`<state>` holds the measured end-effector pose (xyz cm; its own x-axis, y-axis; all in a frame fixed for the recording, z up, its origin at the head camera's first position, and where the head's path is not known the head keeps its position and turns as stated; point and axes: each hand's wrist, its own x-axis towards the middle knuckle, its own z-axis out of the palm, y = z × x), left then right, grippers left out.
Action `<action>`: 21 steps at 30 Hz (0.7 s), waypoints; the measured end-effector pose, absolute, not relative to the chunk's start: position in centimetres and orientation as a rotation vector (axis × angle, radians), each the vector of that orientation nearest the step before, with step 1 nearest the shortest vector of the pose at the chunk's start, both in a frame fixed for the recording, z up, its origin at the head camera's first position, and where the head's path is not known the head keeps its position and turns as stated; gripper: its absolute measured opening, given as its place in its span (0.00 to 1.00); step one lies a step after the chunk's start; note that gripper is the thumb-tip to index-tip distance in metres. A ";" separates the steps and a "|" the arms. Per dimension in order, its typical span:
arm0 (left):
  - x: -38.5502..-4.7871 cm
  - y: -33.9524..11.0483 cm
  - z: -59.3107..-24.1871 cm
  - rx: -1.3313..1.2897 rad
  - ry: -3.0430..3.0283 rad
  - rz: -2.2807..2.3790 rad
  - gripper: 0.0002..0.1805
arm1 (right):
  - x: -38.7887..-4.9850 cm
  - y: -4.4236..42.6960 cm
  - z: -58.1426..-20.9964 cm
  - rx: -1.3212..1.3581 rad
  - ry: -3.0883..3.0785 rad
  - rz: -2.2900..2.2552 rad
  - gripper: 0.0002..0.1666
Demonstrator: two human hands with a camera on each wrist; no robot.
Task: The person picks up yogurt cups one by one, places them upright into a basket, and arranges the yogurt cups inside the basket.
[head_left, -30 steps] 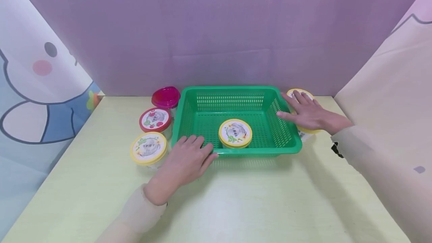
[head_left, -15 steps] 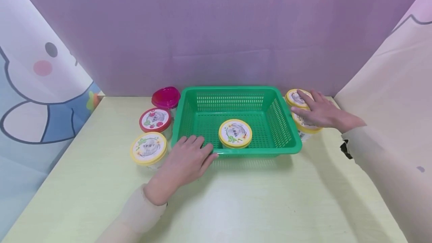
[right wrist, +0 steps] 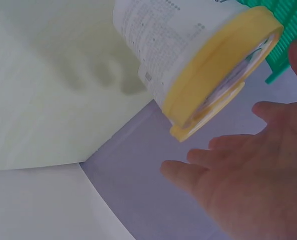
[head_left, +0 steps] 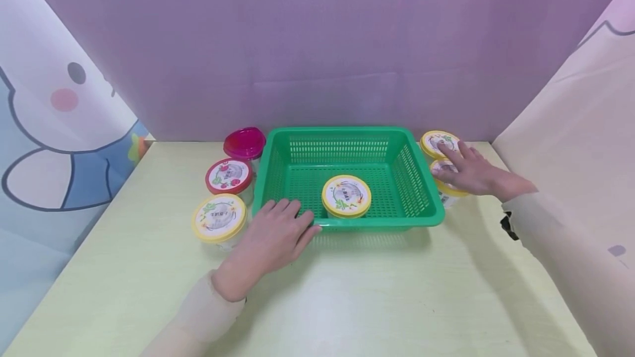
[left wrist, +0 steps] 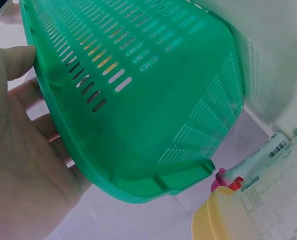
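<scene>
My left hand [head_left: 275, 233] grips the near left rim of a green plastic basket [head_left: 377, 223]. In the left wrist view the thumb lies on the near side of that rim and the fingers pass behind it. Inside the basket stands a yellow-lidded tub [head_left: 346, 197], upright. Right of the basket, my right hand [head_left: 473, 172] hovers with spread fingers over a second yellow-lidded tub [head_left: 448, 198], partly covering its lid. The right wrist view shows a gap between these fingers and the yellow lid [right wrist: 223, 65]. Another yellow-lidded tub [head_left: 439, 142] sits just behind.
Along the basket's left side stand a yellow-lidded tub [head_left: 219, 218], a red-lidded tub [head_left: 229, 175] and a container with a magenta lid [head_left: 244, 142]. A purple cloth [head_left: 322, 43] hangs behind the pale table [head_left: 347, 296]. Printed cloths flank both sides.
My right hand has shifted right, away from the basket's right rim, then slightly nearer to me, uncovering more of the two right-hand tubs. My left hand and the basket have stayed put.
</scene>
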<state>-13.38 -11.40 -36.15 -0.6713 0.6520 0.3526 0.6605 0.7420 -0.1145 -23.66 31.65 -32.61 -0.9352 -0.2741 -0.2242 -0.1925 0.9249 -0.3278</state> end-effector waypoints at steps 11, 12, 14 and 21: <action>-13.4 -11.4 -36.2 -1.010 -2.558 -0.033 0.14 | -23.4 31.2 -33.3 -0.366 2.820 -0.409 0.46; -13.4 -11.4 -36.2 -1.010 -2.559 -0.033 0.14 | -23.4 31.1 -33.3 -0.370 2.824 -0.402 0.46; -13.4 -11.4 -36.2 -1.010 -2.561 -0.038 0.14 | -23.3 31.0 -33.3 -0.375 2.829 -0.390 0.45; -13.5 -11.4 -36.3 -1.011 -2.572 -0.050 0.13 | -23.2 30.9 -33.4 -0.386 2.850 -0.362 0.41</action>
